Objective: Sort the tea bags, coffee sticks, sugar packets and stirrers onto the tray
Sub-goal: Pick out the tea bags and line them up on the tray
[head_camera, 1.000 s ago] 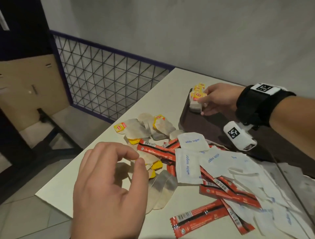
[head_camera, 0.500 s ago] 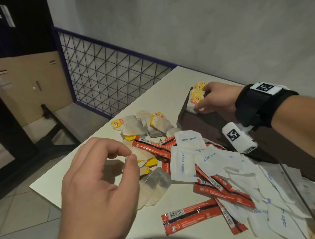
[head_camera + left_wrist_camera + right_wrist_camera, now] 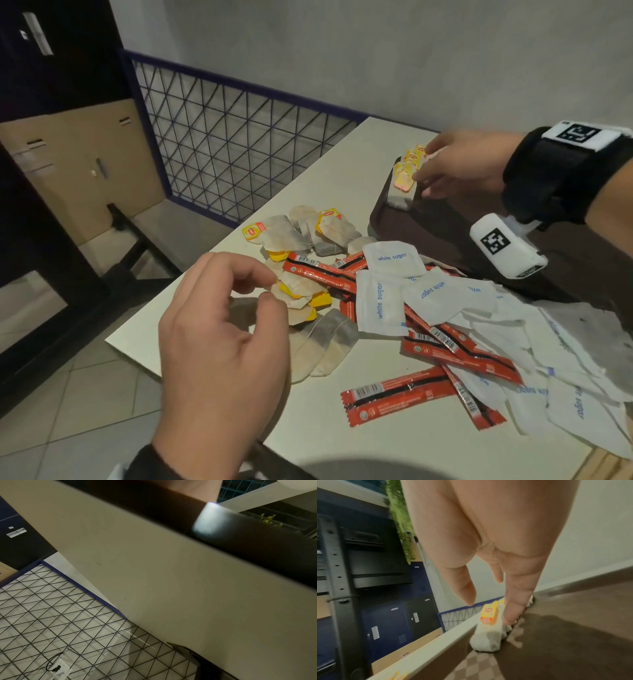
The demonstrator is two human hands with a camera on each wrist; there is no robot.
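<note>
The left hand (image 3: 219, 346) hovers with loosely curled fingers, holding nothing, just beside the loose tea bags (image 3: 301, 294) on the desk (image 3: 342, 442); it is the nearer hand. The right hand (image 3: 462, 164), fingers extended, touches the stacked tea bags (image 3: 404, 181) at the far corner of the tray (image 3: 438, 236).

right hand (image 3: 459, 164) fingers now straightened beside tray's tea bags (image 3: 404, 185)

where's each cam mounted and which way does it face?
Head: worn on the head, looks down at the table; both hands show, left hand over the tea bags.
Left wrist: faces wall and mesh fence; only the wrist.
Right wrist: looks along the right hand at the tea bag stack.
Shared: head and right wrist both show the brown tray.
</note>
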